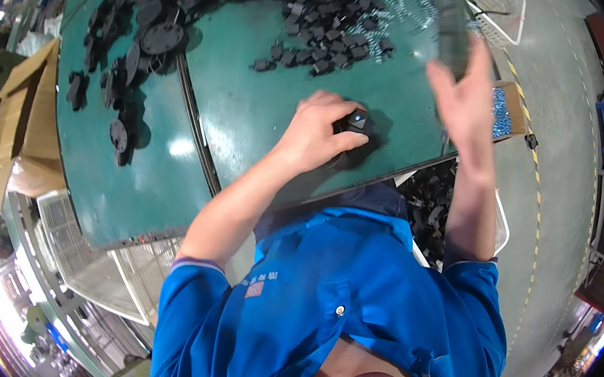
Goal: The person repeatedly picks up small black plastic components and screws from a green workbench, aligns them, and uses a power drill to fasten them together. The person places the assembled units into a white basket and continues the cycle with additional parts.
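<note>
My left hand point(314, 133) rests on the green tabletop near its front edge. Its fingers and thumb close round a small black block-like part point(356, 122), whose lower portion the hand covers. Further right, my right hand point(465, 103) is raised above the table's right side, smeared by motion. Between its thumb and fingers stands a long dark tool point(452, 37), too blurred to name its exact kind. Beyond my left hand lies a heap of small black block parts point(327, 41). Loose silvery screws point(407, 9) are scattered beside that heap.
Round black parts point(162, 38) are piled on the table's point(251, 111) far left. A dark strip point(194, 119) crosses the tabletop. By the right edge stands a box of bluish screws point(502, 113); a white basket point(501, 13) is behind it. Black parts point(424, 207) fill a container below the edge.
</note>
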The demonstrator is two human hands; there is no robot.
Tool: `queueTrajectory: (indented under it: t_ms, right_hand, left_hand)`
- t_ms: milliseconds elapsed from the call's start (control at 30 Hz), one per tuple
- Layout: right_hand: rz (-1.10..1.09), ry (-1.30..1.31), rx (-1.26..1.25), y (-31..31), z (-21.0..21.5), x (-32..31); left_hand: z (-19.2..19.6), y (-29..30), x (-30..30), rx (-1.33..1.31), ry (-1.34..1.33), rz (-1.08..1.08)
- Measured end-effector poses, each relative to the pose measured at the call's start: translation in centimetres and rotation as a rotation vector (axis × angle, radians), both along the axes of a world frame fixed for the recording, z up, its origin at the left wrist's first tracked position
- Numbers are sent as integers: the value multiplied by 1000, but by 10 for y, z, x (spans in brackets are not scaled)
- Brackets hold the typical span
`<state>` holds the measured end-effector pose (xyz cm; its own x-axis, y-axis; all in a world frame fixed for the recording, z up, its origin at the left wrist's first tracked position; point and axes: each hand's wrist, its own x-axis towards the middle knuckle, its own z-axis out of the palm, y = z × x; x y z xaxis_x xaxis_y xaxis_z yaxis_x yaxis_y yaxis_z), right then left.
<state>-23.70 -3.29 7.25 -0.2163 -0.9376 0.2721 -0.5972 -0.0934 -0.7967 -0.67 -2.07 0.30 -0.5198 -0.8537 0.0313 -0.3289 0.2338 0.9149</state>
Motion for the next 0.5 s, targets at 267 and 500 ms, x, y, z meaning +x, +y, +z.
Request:
queueTrajectory:
  t_ms: [267, 500]
  right_hand:
    - [-21, 601, 11, 20, -61, -47]
    - [10, 914, 504, -1, -48, -154]
  left_hand:
    - [-6, 21, -37, 1398, 1023, -92]
    - [-10, 82, -189, 794, 208, -353]
